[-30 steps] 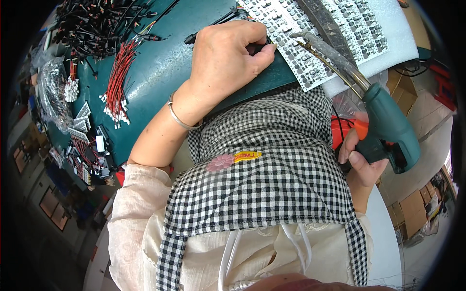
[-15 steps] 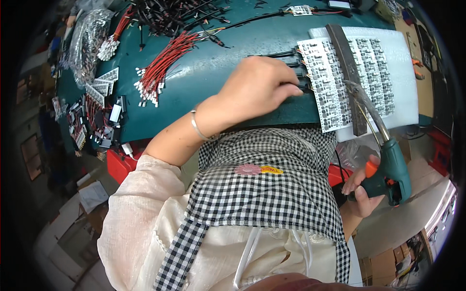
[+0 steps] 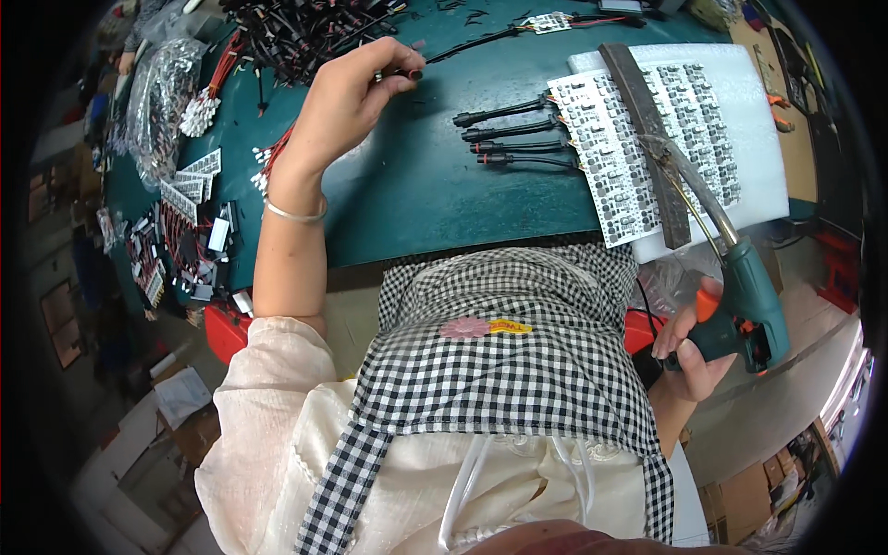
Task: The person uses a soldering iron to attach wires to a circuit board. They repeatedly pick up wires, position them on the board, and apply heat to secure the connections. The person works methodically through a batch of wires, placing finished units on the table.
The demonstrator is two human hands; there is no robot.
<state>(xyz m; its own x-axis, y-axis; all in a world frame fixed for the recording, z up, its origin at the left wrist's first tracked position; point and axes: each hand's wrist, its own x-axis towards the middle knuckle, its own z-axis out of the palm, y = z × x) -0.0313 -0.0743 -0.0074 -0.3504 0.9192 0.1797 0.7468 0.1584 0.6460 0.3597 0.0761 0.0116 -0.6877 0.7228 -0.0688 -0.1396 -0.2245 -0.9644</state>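
My left hand [image 3: 347, 106] is over the bench at the far left of centre, thumb and fingertips pinched on a black connector lead [image 3: 415, 73], most of it hidden by the fingers. In my right hand [image 3: 689, 356], at the lower right, is a green soldering gun [image 3: 754, 301] with an orange trigger. Its tip rests against a dark metal bar [image 3: 647, 120] lying across a white circuit board panel [image 3: 601, 148]. Several black connector leads [image 3: 518, 146] stick out side by side from the panel's left edge, their plugs pointing left on the bench.
White foam [image 3: 763, 139] lies under the panel. A heap of black connector leads [image 3: 305, 32] is at the back, with red wires [image 3: 268, 162] partly behind my left wrist. Cut board strips [image 3: 190, 190] and a clear plastic bag [image 3: 162, 111] are on the left of the green bench [image 3: 388, 208].
My left hand has left the panel's edge and moved left and away to the heap of leads, pinching one there. The right hand and soldering gun have barely shifted.
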